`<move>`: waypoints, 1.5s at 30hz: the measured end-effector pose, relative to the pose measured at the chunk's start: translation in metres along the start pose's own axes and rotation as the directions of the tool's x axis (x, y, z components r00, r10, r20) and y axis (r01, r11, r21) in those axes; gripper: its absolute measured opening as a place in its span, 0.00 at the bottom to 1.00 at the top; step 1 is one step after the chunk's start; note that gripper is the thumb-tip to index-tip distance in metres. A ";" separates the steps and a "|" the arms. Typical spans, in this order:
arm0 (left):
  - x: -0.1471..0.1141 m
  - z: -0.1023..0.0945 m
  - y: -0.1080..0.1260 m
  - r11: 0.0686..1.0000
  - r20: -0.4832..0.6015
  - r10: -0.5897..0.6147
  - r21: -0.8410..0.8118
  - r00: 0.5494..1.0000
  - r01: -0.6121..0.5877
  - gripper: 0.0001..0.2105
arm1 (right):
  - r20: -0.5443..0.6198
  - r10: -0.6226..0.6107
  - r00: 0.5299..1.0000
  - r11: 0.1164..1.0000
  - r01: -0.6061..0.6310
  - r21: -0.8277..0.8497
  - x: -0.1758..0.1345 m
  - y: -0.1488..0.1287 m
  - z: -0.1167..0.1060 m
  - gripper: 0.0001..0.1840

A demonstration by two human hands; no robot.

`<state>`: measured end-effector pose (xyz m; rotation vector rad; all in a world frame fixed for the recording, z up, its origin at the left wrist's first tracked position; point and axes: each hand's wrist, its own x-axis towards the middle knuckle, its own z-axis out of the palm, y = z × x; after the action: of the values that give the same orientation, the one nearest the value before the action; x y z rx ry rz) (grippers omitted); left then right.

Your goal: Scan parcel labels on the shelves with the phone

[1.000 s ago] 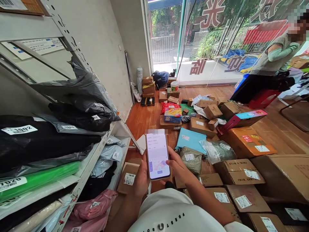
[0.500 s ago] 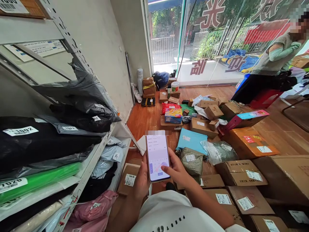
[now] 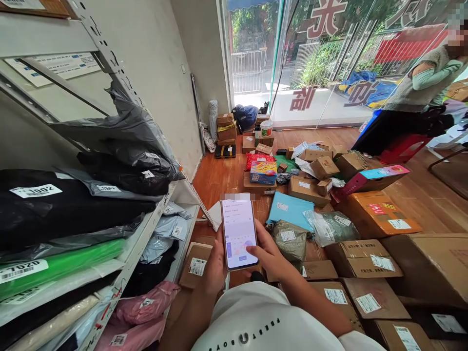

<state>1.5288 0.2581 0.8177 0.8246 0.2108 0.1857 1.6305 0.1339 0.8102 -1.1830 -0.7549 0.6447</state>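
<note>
A smartphone (image 3: 238,229) is held upright in front of my body, its lit screen showing lines of text above a keypad. My left hand (image 3: 216,263) grips its left edge. Around the right edge, my right hand (image 3: 269,248) is curled, with the thumb resting on the lower part of the screen. The fingers behind the phone are hidden. Beyond the phone's top edge a white sheet-like thing (image 3: 214,214) partly shows on the floor. A brown carton (image 3: 195,265) lies left of my left hand, and an olive plastic parcel (image 3: 289,239) to the right of my right hand.
On the left stands a metal shelf rack (image 3: 141,248) loaded with labelled bagged parcels. Many cartons (image 3: 365,261) and a light blue parcel (image 3: 291,210) cover the floor ahead and right. A person (image 3: 420,92) is near the glass front at the right.
The view has shifted slightly. Both hands still hold the phone, and the right thumb stays over the lower screen.
</note>
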 end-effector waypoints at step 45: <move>0.007 -0.003 0.005 0.991 -0.175 0.022 0.132 0.984 0.002 0.33 | -0.078 0.027 0.997 1.000 -0.027 0.001 0.007 0.006 0.012 0.28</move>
<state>1.5345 0.2652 0.8187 0.9414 0.3891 0.2567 1.6248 0.1480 0.8080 -1.2129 -0.6742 0.6177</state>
